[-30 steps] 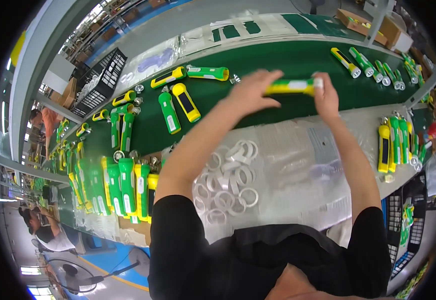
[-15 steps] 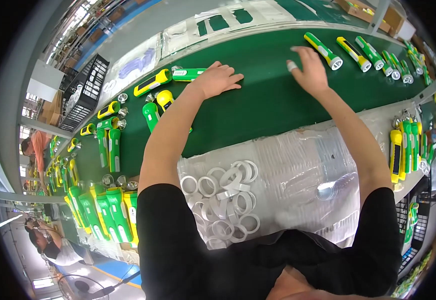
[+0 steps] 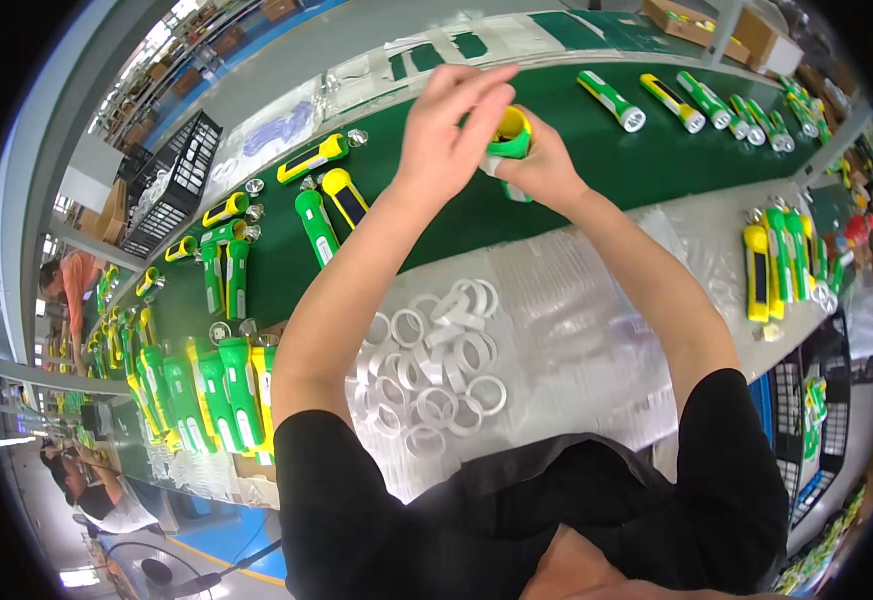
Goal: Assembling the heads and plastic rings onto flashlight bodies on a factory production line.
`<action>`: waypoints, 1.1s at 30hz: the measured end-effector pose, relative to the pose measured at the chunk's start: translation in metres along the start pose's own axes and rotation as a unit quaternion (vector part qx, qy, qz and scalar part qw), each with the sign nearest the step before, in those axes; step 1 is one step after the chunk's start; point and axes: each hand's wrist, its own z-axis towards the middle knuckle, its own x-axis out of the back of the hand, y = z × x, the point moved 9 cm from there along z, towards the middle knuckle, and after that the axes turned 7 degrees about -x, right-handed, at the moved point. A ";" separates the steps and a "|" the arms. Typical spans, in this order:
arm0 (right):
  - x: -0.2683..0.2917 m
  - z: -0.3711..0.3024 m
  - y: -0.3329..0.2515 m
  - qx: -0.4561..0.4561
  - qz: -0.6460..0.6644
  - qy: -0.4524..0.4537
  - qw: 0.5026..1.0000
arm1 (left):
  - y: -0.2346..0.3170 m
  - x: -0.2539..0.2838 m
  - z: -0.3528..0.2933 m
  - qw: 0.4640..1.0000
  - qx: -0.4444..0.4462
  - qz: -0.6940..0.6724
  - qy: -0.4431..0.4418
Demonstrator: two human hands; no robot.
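My right hand (image 3: 546, 172) is wrapped round a green flashlight body (image 3: 512, 146), whose open end with a yellow inside faces up toward me. Right beside that end, my left hand (image 3: 451, 130) is raised with its fingers stretched out and apart; nothing shows in it, though its palm side is hidden. Left of my left forearm lie a green flashlight (image 3: 315, 226) and a yellow one (image 3: 344, 197) with a dark panel. Farther back is another yellow flashlight (image 3: 313, 158) near a loose silver reflector (image 3: 357, 137).
White rings (image 3: 436, 404) lie heaped on plastic-wrapped sheeting (image 3: 556, 300) before me. Flashlights with lamp heads (image 3: 611, 100) line the far right of the green table (image 3: 476, 235). More flashlight bodies (image 3: 218, 400) stand at left, others (image 3: 757, 275) at right. A black crate (image 3: 178, 180) sits far left.
The green flashlight at the far left has left the table and is now in my right hand. Both hands have come together near the middle. The view has shifted slightly.
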 end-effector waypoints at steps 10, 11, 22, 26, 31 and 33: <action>-0.004 -0.204 -0.078 -0.206 0.094 -0.086 0.970 | 0.156 -0.045 -0.098 0.982 0.073 -0.163 -0.066; -0.005 -0.223 -0.075 -0.225 0.158 -0.081 0.958 | 0.165 -0.053 -0.105 0.979 0.075 -0.173 -0.071; 0.014 -0.335 -0.058 -0.269 0.273 0.061 0.922 | 0.235 -0.112 -0.153 0.981 0.001 -0.111 -0.161; 0.031 -0.342 -0.052 -0.258 0.258 0.071 0.928 | 0.147 -0.142 -0.178 0.982 0.142 -0.065 -0.109; 0.044 -0.347 -0.052 -0.287 0.244 0.097 0.921 | 0.134 -0.179 -0.184 0.968 0.093 0.078 -0.222; 0.045 -0.346 -0.053 -0.282 0.245 0.097 0.922 | 0.129 -0.180 -0.184 0.971 0.094 0.040 -0.216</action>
